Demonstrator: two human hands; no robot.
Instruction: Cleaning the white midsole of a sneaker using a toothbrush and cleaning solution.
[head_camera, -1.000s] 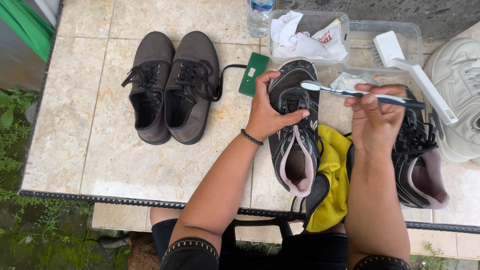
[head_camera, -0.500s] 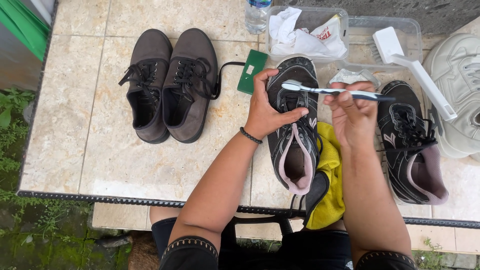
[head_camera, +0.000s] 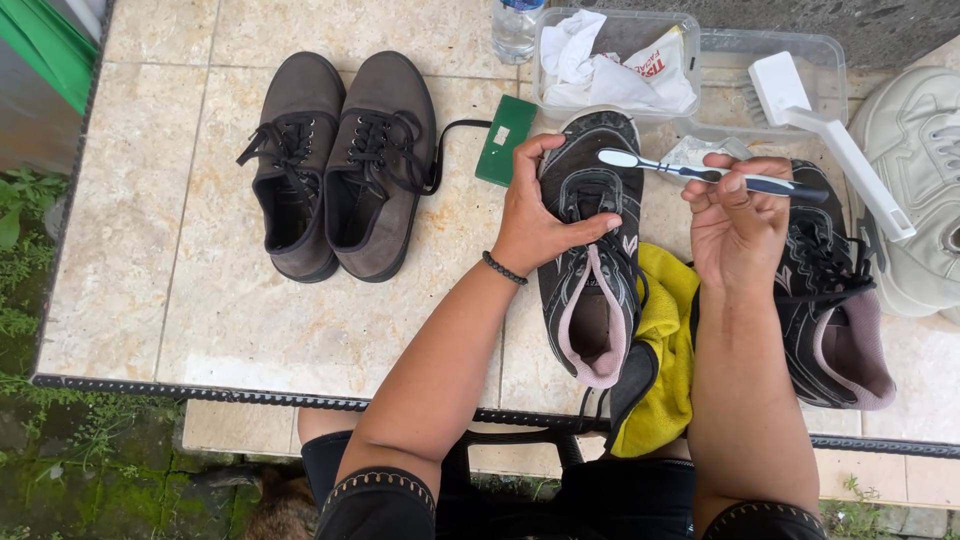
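We work over a tiled tabletop (head_camera: 200, 300), which carries everything. At its left sits a pair of brown lace-up shoes (head_camera: 335, 160), side by side and well apart from our hands. At the far right edge lies a white sneaker (head_camera: 915, 170). Two clear plastic tubs stand along the back: one (head_camera: 615, 55) holds crumpled white cloths and a packet, the other (head_camera: 790, 85) a white long-handled brush. A yellow cloth (head_camera: 665, 350) lies under and between the two black shoes, likely to catch dirt. Our left hand (head_camera: 540, 215) is closed over the black shoe with pink lining (head_camera: 592, 250), steadying it, we judge, toe pointing away. Its mate (head_camera: 835, 300) lies beside our right arm. Our right hand (head_camera: 738, 215) pinches a toothbrush (head_camera: 700, 172) level, bristles just above that toe.
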